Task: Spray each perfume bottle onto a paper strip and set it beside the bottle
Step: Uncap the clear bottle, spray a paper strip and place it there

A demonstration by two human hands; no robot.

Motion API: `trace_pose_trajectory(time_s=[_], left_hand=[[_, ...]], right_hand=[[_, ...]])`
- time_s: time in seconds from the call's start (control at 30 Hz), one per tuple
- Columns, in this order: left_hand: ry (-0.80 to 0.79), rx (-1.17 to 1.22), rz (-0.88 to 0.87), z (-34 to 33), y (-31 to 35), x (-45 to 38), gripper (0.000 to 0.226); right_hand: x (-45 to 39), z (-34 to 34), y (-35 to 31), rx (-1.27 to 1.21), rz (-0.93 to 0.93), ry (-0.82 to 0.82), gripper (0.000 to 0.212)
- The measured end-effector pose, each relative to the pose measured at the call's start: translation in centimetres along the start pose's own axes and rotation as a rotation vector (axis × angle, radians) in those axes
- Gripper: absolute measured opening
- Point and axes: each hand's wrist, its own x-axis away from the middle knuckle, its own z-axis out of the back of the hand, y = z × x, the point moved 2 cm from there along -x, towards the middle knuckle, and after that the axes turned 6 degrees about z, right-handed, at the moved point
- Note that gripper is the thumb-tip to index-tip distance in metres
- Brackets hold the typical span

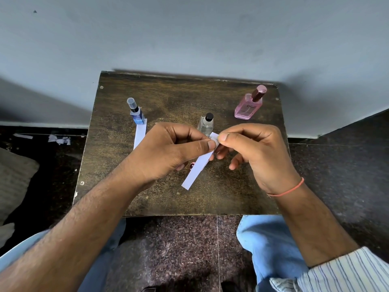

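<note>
Three perfume bottles stand on a small dark wooden table: a blue one with a clear cap at the left, a clear one with a black cap in the middle, and a pink one with a rose cap at the right. One white paper strip lies flat in front of the blue bottle. My left hand and my right hand both pinch the top end of a second paper strip, held just in front of the clear bottle. A small reddish round object shows under my left hand.
A grey wall rises right behind the table. Dark speckled floor surrounds it, with paper scraps at the left and a grey cushion at the far left. My knees in blue jeans sit close to the table's front edge.
</note>
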Motion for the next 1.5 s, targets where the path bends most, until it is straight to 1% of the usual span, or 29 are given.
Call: trace_pose_trajectory(time_s=[0.07, 0.43, 0.57, 0.73, 0.77, 0.83, 0.9, 0.97, 1.1, 1.3, 1.4, 1.5], left_hand=[[0.001, 0.010, -0.003, 0.0, -0.1, 0.0, 0.012], [-0.012, 0.029, -0.018, 0.1, 0.2, 0.0, 0.010], [-0.062, -0.029, -0.032, 0.6, 0.4, 0.1, 0.013], [-0.115, -0.138, -0.061, 1.5, 0.9, 0.5, 0.022], [-0.135, -0.157, -0.053, 1.7, 1.0, 0.7, 0.022], [-0.161, -0.192, -0.035, 2.3, 1.1, 1.0, 0.023], [-0.140, -0.190, -0.037, 2.7, 1.1, 1.1, 0.022], [-0.128, -0.165, -0.045, 2.4, 1.1, 1.0, 0.022], [-0.128, -0.151, -0.034, 1.4, 0.9, 0.7, 0.024], [-0.090, -0.124, -0.045, 1.1, 0.8, 0.5, 0.026], [-0.064, -0.107, -0.042, 1.0, 0.7, 0.3, 0.025], [-0.065, -0.102, -0.039, 0.7, 0.7, 0.3, 0.022]], right_hand=[[0.0, -0.1, 0.0, -0.025, -0.013, 0.016, 0.015], [0.3, -0.7, -0.4, -0.091, -0.060, 0.071, 0.014], [0.3, -0.3, -0.5, -0.047, -0.047, 0.042, 0.015], [0.4, -0.3, -0.9, 0.014, -0.019, -0.064, 0.011], [0.4, -0.1, -1.0, 0.005, -0.024, -0.052, 0.011], [0.0, 1.3, -1.2, -0.027, -0.044, 0.044, 0.011], [-0.4, 2.9, -1.5, -0.017, -0.055, 0.116, 0.014], [-0.5, 3.2, -1.6, 0.000, -0.058, 0.102, 0.021], [-0.5, 2.9, -1.3, 0.048, -0.091, 0.035, 0.023], [-0.6, 5.6, -1.2, 0.122, -0.181, 0.026, 0.031], [-0.6, 7.6, -0.5, 0.244, -0.202, 0.033, 0.030], [-0.4, 9.3, 0.3, 0.401, -0.219, 0.003, 0.022]])
